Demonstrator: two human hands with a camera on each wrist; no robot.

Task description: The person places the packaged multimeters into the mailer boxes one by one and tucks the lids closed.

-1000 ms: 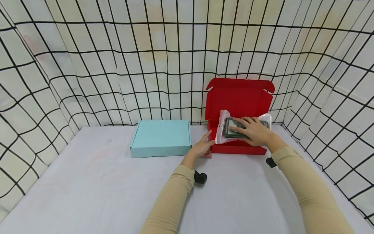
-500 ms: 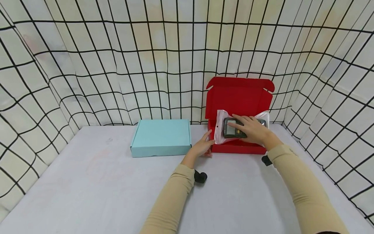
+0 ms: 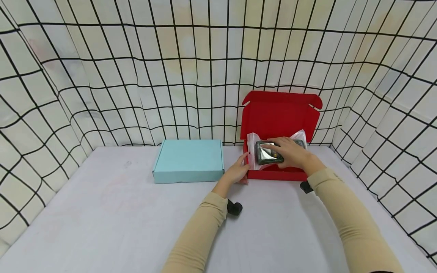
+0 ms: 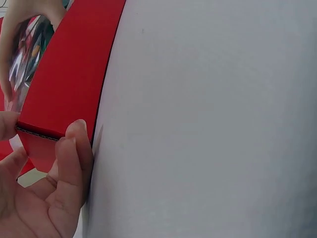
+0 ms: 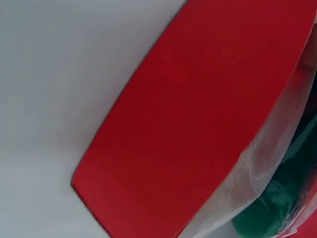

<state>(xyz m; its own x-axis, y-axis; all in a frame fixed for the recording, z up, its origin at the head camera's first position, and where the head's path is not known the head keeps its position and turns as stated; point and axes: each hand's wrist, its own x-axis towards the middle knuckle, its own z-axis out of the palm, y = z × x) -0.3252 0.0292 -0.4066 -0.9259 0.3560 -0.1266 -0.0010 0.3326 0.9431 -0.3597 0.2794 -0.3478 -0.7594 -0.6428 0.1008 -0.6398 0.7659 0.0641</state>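
A red cardboard box point(image 3: 276, 175) stands with its lid raised at the back right of the table. My right hand point(image 3: 291, 153) grips a dark green multimeter point(image 3: 266, 154) in a clear plastic bag point(image 3: 252, 148), low inside the box and slightly tilted. The bag's ends stick up at both sides. At the box's front left corner, my left hand point(image 3: 235, 171) holds the wall; in the left wrist view its fingers point(image 4: 69, 163) curl against the corner. The right wrist view has the box's front wall point(image 5: 193, 114) and the multimeter's green end point(image 5: 267, 213); most of my right hand is out of that frame.
A closed light blue box point(image 3: 189, 157) lies left of the red one on the white-covered table point(image 3: 112, 212). White walls with a black grid point(image 3: 184, 72) enclose the table at the back and sides. The red lid point(image 3: 280, 115) leans near the back wall.
My right hand has moved left and down, lowering the bagged multimeter deeper into the red box. My left hand stays at the box's corner.
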